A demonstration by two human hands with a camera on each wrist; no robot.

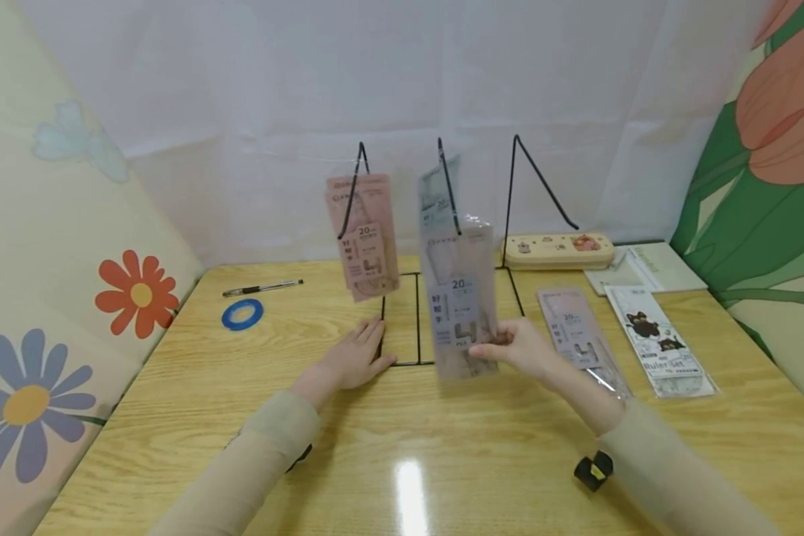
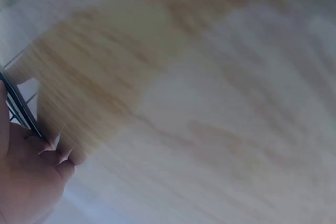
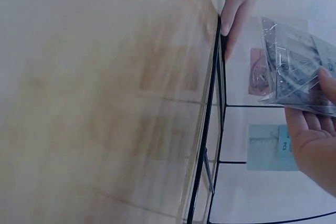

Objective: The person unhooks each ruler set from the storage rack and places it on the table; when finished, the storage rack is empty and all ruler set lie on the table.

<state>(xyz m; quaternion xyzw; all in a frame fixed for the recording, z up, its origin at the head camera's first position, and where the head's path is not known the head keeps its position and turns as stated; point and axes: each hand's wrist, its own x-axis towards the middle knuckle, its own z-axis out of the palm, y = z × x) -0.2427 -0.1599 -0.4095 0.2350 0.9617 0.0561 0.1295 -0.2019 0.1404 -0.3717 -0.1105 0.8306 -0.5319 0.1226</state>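
The right hand [image 1: 519,348] pinched the lower edge of a grey ruler packet [image 1: 460,298] hanging from the middle hook of the black wire rack [image 1: 402,320]. The left hand [image 1: 355,357], fingers straight, pressed flat on the rack's base, left of the packet.

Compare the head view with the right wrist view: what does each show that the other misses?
Only the head view shows the whole setting: the pink packet hanging on the rack's left hook, the blue tape ring, the pen, the pencil case and two more packets lying on the table.

Only the right wrist view shows the rack's base from close up.

Both show the right hand pinching the clear packet on the middle hook, and the left hand resting on the wire rack base.
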